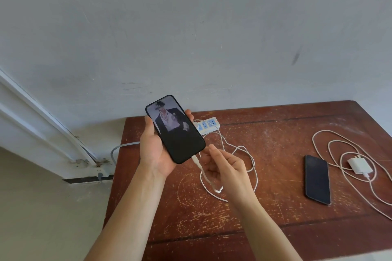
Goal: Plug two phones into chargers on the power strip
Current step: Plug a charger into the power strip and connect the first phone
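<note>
My left hand (156, 150) holds a black phone (176, 129) above the table's left part, its screen lit with a picture. A white cable (237, 150) has its connector in the phone's bottom end. My right hand (227, 167) is just below that connector, fingers curled loosely near the cable; whether they pinch it I cannot tell. The cable runs back toward a white power strip (209, 125) at the table's far edge, partly hidden behind the phone. A second black phone (317, 179) lies screen dark on the right, beside a white charger block (360, 165) with a coiled cable (331, 146).
A scratched brown wooden table (265, 214) stands against a grey wall. The strip's grey cord (115, 150) drops off the table's left edge toward a wall fitting near the floor. A white door frame (42, 125) is at the left.
</note>
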Tool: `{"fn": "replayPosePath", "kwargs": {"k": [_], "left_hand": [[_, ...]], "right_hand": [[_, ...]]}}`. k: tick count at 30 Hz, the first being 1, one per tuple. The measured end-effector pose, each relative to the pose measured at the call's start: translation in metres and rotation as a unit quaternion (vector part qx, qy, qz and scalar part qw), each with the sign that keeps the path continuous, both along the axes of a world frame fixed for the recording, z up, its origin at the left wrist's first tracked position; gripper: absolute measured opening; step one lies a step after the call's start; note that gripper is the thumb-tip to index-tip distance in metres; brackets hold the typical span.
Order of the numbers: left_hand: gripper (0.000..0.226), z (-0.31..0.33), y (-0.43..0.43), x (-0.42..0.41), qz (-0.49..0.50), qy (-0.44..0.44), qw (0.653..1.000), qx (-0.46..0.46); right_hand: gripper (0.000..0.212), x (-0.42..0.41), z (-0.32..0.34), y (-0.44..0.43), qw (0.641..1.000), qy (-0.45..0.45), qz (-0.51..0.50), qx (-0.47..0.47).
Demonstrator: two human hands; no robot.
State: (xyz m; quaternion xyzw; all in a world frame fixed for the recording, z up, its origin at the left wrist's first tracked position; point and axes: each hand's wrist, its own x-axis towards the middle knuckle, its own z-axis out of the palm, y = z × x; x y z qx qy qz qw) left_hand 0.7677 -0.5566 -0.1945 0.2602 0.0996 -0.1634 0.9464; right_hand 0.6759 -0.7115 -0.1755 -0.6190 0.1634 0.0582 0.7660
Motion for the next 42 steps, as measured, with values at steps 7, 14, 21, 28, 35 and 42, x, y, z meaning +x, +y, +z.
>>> {"fn": "replayPosePath", "kwargs": {"k": [7, 14, 21, 28, 35, 42], "left_hand": [[0.062, 0.001, -0.002, 0.0, -0.005, 0.03, 0.995, 0.098], [0.065, 0.003, -0.002, -0.003, -0.014, 0.039, 0.993, 0.108], [0.057, 0.003, -0.002, -0.005, -0.027, 0.041, 0.991, 0.127], [0.065, 0.001, 0.002, -0.005, -0.05, 0.041, 0.992, 0.111], [0.064, -0.002, 0.004, -0.004, -0.056, 0.068, 0.986, 0.144], [0.058, -0.005, 0.007, -0.005, -0.04, 0.092, 0.979, 0.179]], "right_hand": [[0.034, 0.003, -0.003, 0.0, 1.0, 0.01, 0.008, 0.022], [0.032, 0.0, -0.009, 0.0, 0.999, 0.006, 0.027, 0.026], [0.035, 0.0, -0.014, -0.002, 0.999, 0.007, 0.029, 0.023], [0.03, 0.001, -0.018, -0.003, 1.0, 0.002, 0.028, 0.012], [0.034, 0.001, -0.022, -0.003, 0.999, -0.01, 0.032, 0.009], [0.03, -0.002, -0.032, -0.003, 0.999, -0.013, 0.05, 0.011]]}}
